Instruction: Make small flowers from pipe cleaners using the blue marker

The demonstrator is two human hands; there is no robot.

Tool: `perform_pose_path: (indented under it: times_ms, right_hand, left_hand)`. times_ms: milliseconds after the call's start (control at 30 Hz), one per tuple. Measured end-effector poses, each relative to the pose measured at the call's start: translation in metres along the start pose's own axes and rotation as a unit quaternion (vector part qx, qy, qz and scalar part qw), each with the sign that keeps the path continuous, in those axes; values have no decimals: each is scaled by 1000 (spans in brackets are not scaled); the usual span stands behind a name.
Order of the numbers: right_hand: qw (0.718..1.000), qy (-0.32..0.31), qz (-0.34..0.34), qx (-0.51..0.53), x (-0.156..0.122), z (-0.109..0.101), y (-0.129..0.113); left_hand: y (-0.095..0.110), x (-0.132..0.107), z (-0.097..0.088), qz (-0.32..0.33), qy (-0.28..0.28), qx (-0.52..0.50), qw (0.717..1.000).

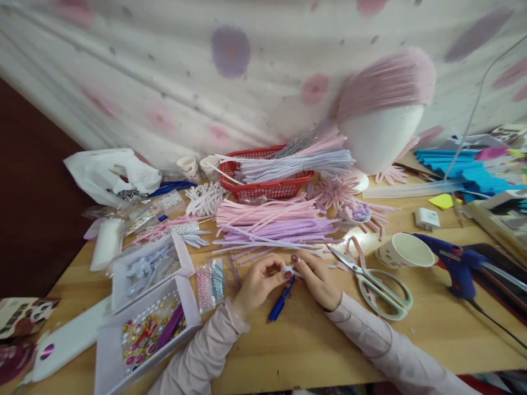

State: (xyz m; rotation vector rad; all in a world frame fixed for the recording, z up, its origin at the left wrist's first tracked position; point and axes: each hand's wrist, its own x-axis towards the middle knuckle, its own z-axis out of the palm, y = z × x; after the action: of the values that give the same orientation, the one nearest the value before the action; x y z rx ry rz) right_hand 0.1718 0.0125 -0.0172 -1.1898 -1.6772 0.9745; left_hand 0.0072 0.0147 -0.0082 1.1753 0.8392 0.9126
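Note:
My left hand (260, 281) and my right hand (320, 280) meet over the table's middle, fingertips pinched together. Between them is a small white pipe cleaner (290, 269), mostly covered by the fingers. A blue pen (280, 303) lies on the wood just below the hands. Beyond them, pink pipe cleaners (263, 212) and purple pipe cleaners (280, 233) are laid out in bundles. Grey-handled scissors (381, 291) lie with partly spread blades to the right of my right hand. Bead packets (211, 280) sit left of my left hand.
A red basket (263, 191) holds pale pipe cleaners. On the left are white boxes (146, 351) of gems and trims. To the right stand a paper cup (405, 250) and a blue glue gun (453, 260). Behind is a white foam head (381, 134) wearing a pink cap.

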Motion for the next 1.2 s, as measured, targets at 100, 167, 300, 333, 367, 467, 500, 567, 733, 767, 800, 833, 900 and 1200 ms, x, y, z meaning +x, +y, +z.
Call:
perform_pose_path:
  times_ms: [100,167,300,333,367,467,500,567,733,767,800,833,900,1200]
  right_hand:
    - [985,10,-129,-113,3,-9,-2]
    - [960,-29,-201,-195,4,-12,-1]
    - [921,-55,-265,-280,6,-12,4]
    - [918,-54,-275,-281,6,-12,5]
    - [917,-51,-282,-276,5,-12,5]
    - [929,-50,-273,-246,4,-12,5]
    - [934,-49,-266,-233,3,-12,4]
    - [948,-47,-247,-197,0,-10,1]
    - [995,-40,-91,-19,-7,2,-5]
    - [998,-38,-42,30,-7,5,-6]
    - [996,-40,7,84,-6,8,-7]
    - [988,-46,52,137,-5,10,-7]
    - [970,-67,108,207,-3,13,-8]
    - [982,6,-154,-112,-6,3,0]
  left_hand:
    - [-3,1,-4,-54,16,-86,995]
    - [-4,2,-5,-74,33,-115,990]
    - [-1,1,-2,-106,31,-178,978]
    - [0,0,0,-114,26,-193,974]
    - [0,0,2,-121,19,-207,971]
    - [0,-2,7,-138,3,-228,964]
    - [0,-3,9,-140,0,-223,965]
    - [0,-4,10,-142,-10,-201,969]
    - [11,-1,6,-33,-27,7,999]
    - [15,-1,4,18,-21,91,995]
    - [19,-1,1,70,-15,180,981]
    - [22,-1,-1,110,-17,254,961]
    - [27,-2,-5,158,-16,334,929]
    - [19,-5,-1,-192,12,-46,980]
